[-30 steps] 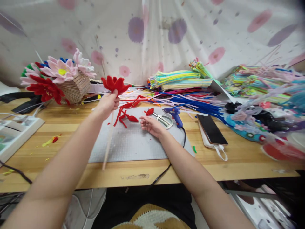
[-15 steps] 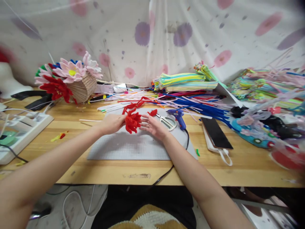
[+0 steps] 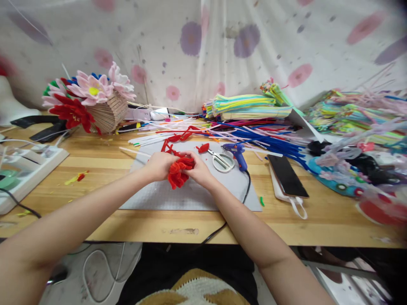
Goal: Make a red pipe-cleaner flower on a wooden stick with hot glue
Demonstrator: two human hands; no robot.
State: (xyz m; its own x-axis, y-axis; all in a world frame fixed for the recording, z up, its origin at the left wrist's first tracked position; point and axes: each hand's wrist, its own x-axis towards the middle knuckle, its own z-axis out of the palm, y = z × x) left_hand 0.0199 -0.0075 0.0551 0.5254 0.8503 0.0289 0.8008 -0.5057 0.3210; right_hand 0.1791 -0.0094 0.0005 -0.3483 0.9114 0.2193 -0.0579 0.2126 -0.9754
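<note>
A red pipe-cleaner flower (image 3: 178, 173) is held over the grey cutting mat (image 3: 143, 197). My left hand (image 3: 160, 166) grips it from the left, its fingertips hidden behind the petals. From the right, my right hand (image 3: 197, 170) closes its fingers on the flower's petals. Just beyond the hands, bent red pipe cleaners (image 3: 168, 146) lie at the mat's back edge. Close to my right hand are a small red petal piece (image 3: 202, 148), white-handled scissors (image 3: 223, 162) and a blue glue gun (image 3: 235, 153).
A phone (image 3: 288, 176) lies on a white power bank at the right. Bundles of pipe cleaners (image 3: 251, 106) line the back. A basket of finished flowers (image 3: 110, 114) stands back left, with a power strip (image 3: 34, 173) at the left. The glue gun's cord crosses the table's front edge.
My right hand, loosely open beside the flower before, has closed in on its petals. The flower has tipped and moved slightly nearer to me. My left hand has shifted right with it.
</note>
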